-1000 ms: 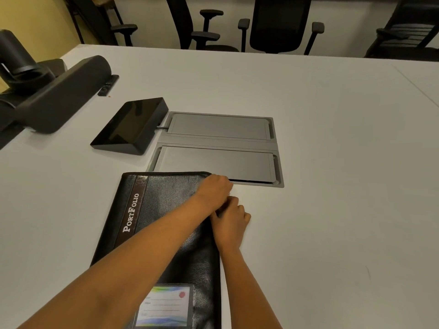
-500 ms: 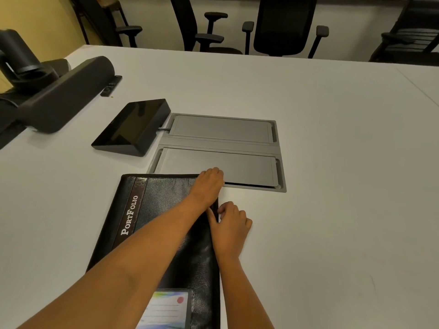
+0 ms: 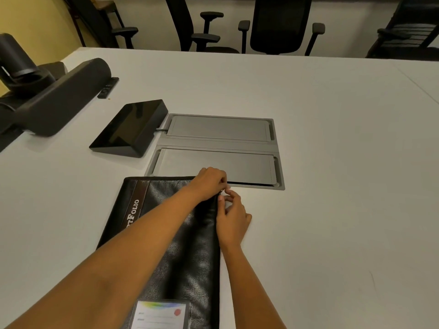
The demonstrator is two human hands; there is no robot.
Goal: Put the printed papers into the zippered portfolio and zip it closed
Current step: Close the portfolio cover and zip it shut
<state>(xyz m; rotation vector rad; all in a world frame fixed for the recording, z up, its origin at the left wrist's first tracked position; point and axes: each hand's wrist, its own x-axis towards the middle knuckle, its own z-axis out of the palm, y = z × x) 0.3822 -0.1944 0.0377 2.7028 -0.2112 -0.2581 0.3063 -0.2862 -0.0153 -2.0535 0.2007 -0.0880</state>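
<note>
A black leather portfolio lies flat on the white table, with a brown strip lettered "PortFolio" near its left edge and a card window at its near end. My left hand rests on the portfolio's far right corner, fingers curled at the edge. Just below it, my right hand pinches a small zipper pull at that same corner. No loose papers are visible; the inside of the portfolio is hidden.
A grey double-lid cable box is set into the table just beyond the portfolio. A black angled touch panel stands to its left, and a long black speaker bar with a camera farther left. Office chairs line the far side.
Both hands stayed at the far right corner. My right hand's fingers lifted off the flat edge and closed into a pinch at the zipper pull; my left hand shifted slightly over the corner.
</note>
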